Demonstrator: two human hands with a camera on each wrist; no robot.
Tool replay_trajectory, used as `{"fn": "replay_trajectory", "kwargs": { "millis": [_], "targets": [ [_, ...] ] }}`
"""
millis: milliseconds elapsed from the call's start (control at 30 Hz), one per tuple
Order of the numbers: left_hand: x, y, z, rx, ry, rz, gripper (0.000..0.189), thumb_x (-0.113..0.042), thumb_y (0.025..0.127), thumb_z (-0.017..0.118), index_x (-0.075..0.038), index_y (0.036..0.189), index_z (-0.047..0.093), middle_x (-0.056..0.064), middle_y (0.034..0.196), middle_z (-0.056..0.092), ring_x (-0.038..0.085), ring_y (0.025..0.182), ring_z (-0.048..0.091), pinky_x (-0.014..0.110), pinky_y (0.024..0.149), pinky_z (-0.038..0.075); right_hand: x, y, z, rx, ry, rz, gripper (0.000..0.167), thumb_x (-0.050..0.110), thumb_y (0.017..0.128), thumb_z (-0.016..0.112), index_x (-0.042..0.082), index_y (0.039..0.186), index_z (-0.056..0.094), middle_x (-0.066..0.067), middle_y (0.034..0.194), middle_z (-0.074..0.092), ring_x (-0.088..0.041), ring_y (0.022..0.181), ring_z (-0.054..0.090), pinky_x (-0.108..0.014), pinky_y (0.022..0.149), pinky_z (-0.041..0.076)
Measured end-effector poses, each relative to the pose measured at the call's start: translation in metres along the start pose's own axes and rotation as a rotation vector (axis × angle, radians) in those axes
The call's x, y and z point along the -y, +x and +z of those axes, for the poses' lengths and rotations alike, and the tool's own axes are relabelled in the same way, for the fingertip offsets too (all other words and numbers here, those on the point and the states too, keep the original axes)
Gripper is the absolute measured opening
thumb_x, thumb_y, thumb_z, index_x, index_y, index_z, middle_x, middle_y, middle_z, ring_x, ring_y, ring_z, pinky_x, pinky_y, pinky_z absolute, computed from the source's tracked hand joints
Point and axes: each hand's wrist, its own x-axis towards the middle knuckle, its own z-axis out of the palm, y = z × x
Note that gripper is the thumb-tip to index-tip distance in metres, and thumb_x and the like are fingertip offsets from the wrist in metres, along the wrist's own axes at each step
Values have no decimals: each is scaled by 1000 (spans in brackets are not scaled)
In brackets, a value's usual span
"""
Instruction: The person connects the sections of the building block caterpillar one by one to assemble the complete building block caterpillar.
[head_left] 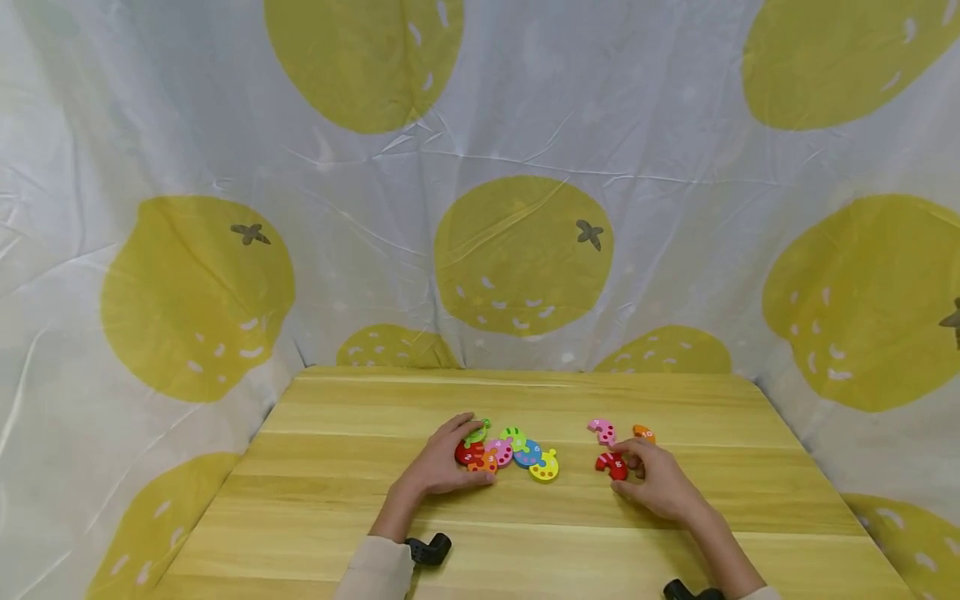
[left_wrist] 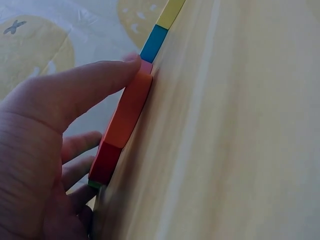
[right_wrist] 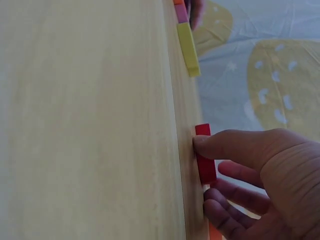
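Several colourful puzzle pieces lie joined in a wavy chain: a green head piece [head_left: 477, 432], then red, orange, pink, light green, blue [head_left: 528, 453] and a yellow piece [head_left: 544, 468] at the right end. My left hand [head_left: 441, 462] grips the chain's left end, thumb along the near side by the orange piece [left_wrist: 131, 110] and fingers at the green head. To the right, my right hand [head_left: 660, 479] pinches a red puzzle piece [head_left: 617, 467] numbered 8, thumb on its near edge [right_wrist: 206, 167]. That piece lies flat, apart from the chain.
A pink puzzle piece [head_left: 602, 429] lies just beyond the red one. An orange piece [head_left: 643, 433] marked 10 sits behind my right hand, partly covered. The wooden table [head_left: 360, 408] ends at a lemon-print curtain [head_left: 375, 250]. Black wrist mounts [head_left: 430, 550] are on both forearms.
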Motion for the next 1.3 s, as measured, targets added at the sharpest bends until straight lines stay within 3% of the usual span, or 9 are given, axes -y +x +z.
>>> {"fn": "replay_trajectory", "kwargs": {
  "millis": [167,467,700,967,1300],
  "targets": [
    [3,0,-4,-7,1,-1,100,-60,73,85,-15,154,48,12,166,34,40,152,34,64,117,36,-2,0,1,0,17,-26,50,11,79,89,2,125,69,-3,94,60,-15,80,52,-23,67,46],
    [6,-1,-1,-19,-27,4,96,-58,73,85,-16,152,50,5,162,43,36,156,29,65,120,30,-6,2,2,-13,36,-2,52,21,79,91,3,123,70,-1,95,64,-11,82,58,-23,73,52],
    [6,-1,0,-21,-24,5,94,-57,73,84,-17,152,51,4,161,44,35,156,29,64,121,30,-5,4,0,-11,37,15,64,27,82,88,0,135,64,0,98,64,-12,86,61,-25,78,56],
    [6,1,1,-18,-7,6,94,-57,73,85,-19,152,51,3,162,44,34,156,29,64,120,30,2,11,5,-28,21,-32,52,30,83,88,6,126,71,-1,109,62,-12,89,59,-24,79,55],
    [7,1,1,-18,-5,11,93,-55,73,86,-19,152,51,3,162,44,35,156,29,64,121,30,20,29,17,19,84,-49,50,24,84,87,8,128,70,-4,119,62,-16,93,58,-26,83,56]
  ]
}}
